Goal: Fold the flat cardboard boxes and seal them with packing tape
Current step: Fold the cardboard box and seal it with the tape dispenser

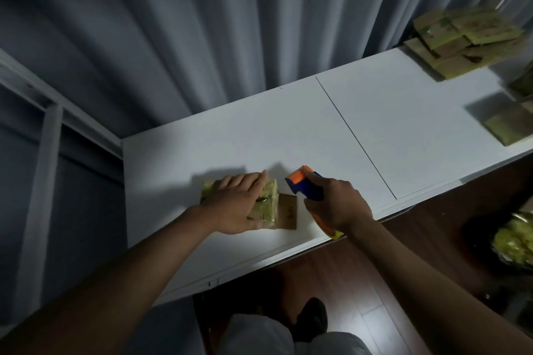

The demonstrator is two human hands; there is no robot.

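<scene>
Near the front edge of the white table (288,130), the left hand (239,204) lies flat on a small cardboard box (268,204), fingers straight and close together, hiding most of it. Just right, the right hand (336,204) grips a blue-and-orange tape dispenser (302,184), fingers curled round its mostly hidden handle. Far right, blurred flat boxes (461,40) lie stacked, partly cut off.

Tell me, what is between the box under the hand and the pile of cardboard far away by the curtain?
Only bare white table, crossed by one thin dark seam, lies between the box and the pile in the head view.
</scene>
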